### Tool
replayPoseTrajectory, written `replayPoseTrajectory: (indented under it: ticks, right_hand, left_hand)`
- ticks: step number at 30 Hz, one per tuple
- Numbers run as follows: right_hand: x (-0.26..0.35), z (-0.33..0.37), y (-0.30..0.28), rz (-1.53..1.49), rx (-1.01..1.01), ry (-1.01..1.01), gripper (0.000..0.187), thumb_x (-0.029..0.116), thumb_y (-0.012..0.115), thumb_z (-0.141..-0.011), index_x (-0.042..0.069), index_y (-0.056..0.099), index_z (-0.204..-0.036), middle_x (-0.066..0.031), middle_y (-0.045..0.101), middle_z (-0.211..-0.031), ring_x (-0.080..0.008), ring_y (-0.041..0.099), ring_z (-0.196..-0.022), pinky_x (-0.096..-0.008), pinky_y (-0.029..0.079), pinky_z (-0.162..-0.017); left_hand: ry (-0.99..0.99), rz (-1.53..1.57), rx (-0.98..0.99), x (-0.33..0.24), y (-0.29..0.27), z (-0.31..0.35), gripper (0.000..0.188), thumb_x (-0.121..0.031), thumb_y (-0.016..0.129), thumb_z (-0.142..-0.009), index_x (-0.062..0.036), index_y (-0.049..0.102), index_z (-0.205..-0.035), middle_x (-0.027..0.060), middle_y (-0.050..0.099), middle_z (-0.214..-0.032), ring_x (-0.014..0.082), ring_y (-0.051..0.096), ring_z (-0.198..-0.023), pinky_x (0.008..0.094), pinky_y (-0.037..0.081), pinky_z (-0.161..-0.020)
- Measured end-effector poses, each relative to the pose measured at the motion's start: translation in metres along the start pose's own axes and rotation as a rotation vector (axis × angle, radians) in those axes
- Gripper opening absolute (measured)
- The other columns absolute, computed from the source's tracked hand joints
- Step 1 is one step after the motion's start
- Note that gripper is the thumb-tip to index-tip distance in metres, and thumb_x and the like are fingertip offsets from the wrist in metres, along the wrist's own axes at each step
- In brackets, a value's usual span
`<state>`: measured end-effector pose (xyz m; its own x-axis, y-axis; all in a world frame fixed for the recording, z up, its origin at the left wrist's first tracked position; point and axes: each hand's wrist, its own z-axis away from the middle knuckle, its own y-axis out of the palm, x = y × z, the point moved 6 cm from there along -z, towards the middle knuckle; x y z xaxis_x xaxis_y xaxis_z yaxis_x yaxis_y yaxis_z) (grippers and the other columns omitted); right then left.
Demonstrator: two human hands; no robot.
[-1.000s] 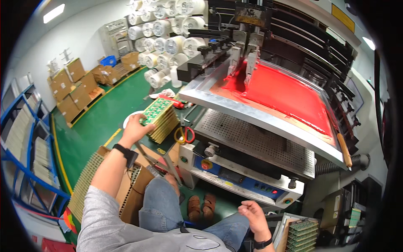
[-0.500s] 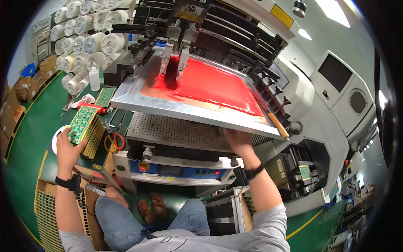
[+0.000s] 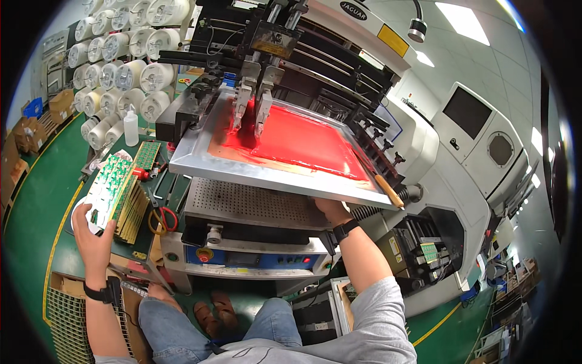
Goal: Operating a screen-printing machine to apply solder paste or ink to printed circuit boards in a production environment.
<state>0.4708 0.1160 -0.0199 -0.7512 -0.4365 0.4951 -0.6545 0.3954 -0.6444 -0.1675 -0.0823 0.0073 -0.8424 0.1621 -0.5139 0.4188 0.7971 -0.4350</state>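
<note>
My left hand [image 3: 94, 239] grips the lower end of a green circuit board panel [image 3: 110, 189], thumb on one edge and fingers on the other. The panel lies tilted beside a stack of similar boards [image 3: 132, 212] standing on the bench. My right hand [image 3: 332, 210] reaches beneath the front edge of a metal-framed screen [image 3: 279, 183], at the right end of a perforated metal plate [image 3: 248, 201]. The frame hides its fingers. Red paste [image 3: 303, 139] covers much of the screen, under a squeegee holder [image 3: 262, 106].
Red-handled scissors [image 3: 163, 219] and a clear squeeze bottle [image 3: 131, 126] are on the left bench. A wooden-handled spatula [image 3: 389, 191] lies on the screen frame's right side. Below sits a control panel [image 3: 242, 259]. Board racks [image 3: 66, 315] stand at lower left, white reels [image 3: 121, 45] behind.
My left hand has shifted slightly left and down, and the top panel has moved off the stack with it. My right hand remains under the screen frame. The view has shifted somewhat.
</note>
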Motion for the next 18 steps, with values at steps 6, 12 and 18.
replayPoseTrajectory:
  ticks: [6,12,18]
  right_hand:
    - [-0.001,-0.003,0.007,-0.285,-0.025,0.151,0.029,0.023,0.057,-0.101,0.008,0.061,-0.126,-0.0103,0.060,-0.127,-0.0182,0.056,-0.117,-0.0352,0.047,-0.100]
    - [0.010,0.006,-0.001,-0.761,-0.075,0.199,0.034,0.023,0.059,-0.100,0.007,0.057,-0.130,-0.0102,0.059,-0.129,-0.0212,0.056,-0.120,-0.0366,0.047,-0.101]
    - [0.067,0.009,-0.008,-0.034,-0.131,-0.229,0.035,0.017,0.060,-0.098,0.005,0.057,-0.131,-0.0141,0.060,-0.130,-0.0276,0.055,-0.123,-0.0406,0.045,-0.104]
  left_hand:
    - [-0.006,0.045,0.020,-0.022,-0.033,0.025,0.058,-0.006,0.074,-0.075,-0.0049,0.050,-0.127,0.0169,0.046,-0.138,0.0352,0.046,-0.129,0.0431,0.034,-0.110]
    - [0.022,0.077,0.108,-0.042,-0.047,0.046,0.061,-0.005,0.075,-0.068,-0.0056,0.050,-0.123,0.0180,0.044,-0.140,0.0362,0.047,-0.127,0.0443,0.037,-0.108]
    - [0.093,0.110,0.296,-0.072,-0.036,0.051,0.061,-0.010,0.076,-0.064,-0.0070,0.053,-0.120,0.0183,0.043,-0.142,0.0368,0.045,-0.131,0.0438,0.037,-0.108]
